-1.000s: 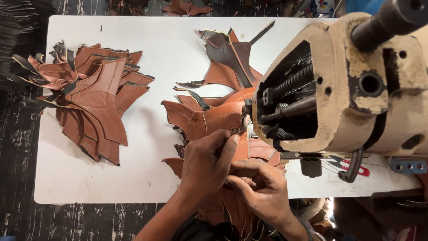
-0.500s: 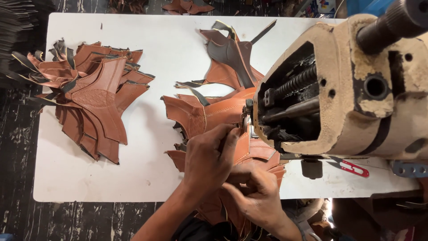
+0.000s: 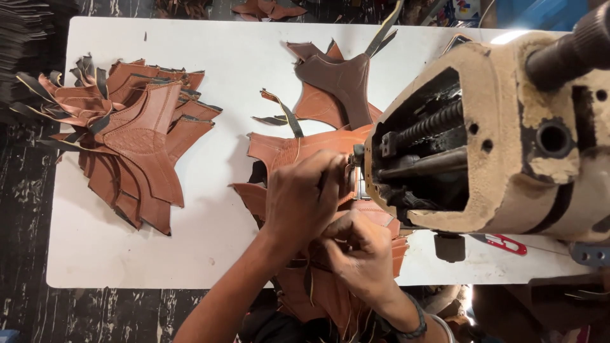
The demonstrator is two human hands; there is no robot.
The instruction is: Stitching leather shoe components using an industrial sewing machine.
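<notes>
Our left hand (image 3: pixel 304 198) pressing flat on a brown leather piece (image 3: pixel 279 149) at the sewing machine (image 3: pixel 489 146), our right hand (image 3: pixel 359 254) pinching its edge, leather stack (image 3: pixel 136 140) well left on the white table (image 3: pixel 210 63)

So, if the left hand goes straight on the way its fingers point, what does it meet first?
Probably the sewing machine head: the left hand points right across the leather piece, fingertips almost at the needle area. Depth is unclear.
</notes>
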